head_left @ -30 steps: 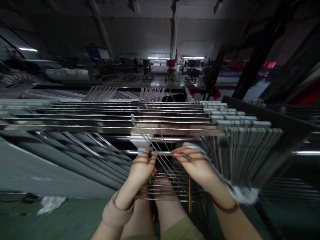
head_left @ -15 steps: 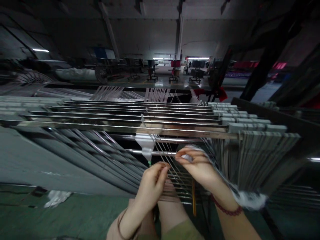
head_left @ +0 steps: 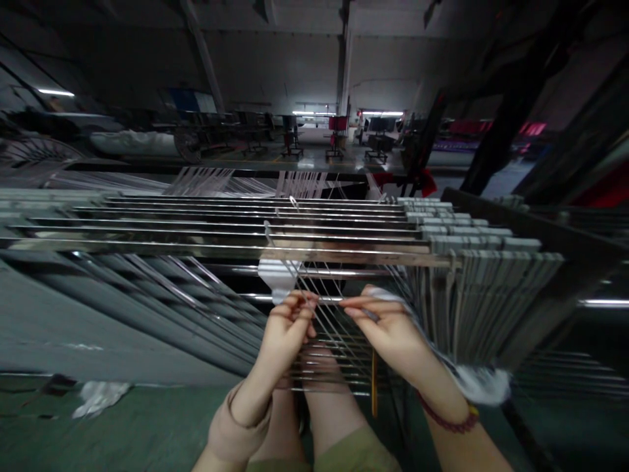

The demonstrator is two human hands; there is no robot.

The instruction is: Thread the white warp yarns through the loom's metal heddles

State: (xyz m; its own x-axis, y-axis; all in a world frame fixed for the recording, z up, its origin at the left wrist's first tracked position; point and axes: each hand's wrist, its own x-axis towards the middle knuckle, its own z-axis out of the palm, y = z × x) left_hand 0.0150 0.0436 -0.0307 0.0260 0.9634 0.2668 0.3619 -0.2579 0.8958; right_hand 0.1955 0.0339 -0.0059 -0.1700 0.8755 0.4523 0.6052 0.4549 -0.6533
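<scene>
My left hand (head_left: 287,328) is closed, thumb and fingertips pinched on a thin pale strand among the slanting wire heddles (head_left: 331,328). To its right, my right hand (head_left: 393,324) is closed too, thumb against forefinger, its tips pointing at the left hand. White yarn (head_left: 484,383) runs over the back of the right fingers and hangs in a loose bunch beside the forearm. Just above the left hand, a white cloth or paper piece (head_left: 278,274) hangs at the metal rods. Any fine thread between the two hands is too thin to make out.
Long metal heddle bars (head_left: 211,246) cross in front of me. Packed grey heddles (head_left: 511,301) hang at the right, and a grey sheet of threads (head_left: 122,314) slopes down at the left. A yellow-orange rod (head_left: 374,383) hangs below the right hand. White scrap (head_left: 101,396) lies on the green floor.
My left hand has risen and moved slightly left, up to the slanting strands. My right hand stays nearly in place, its fingertips stretched a little further left. The view has shifted slightly.
</scene>
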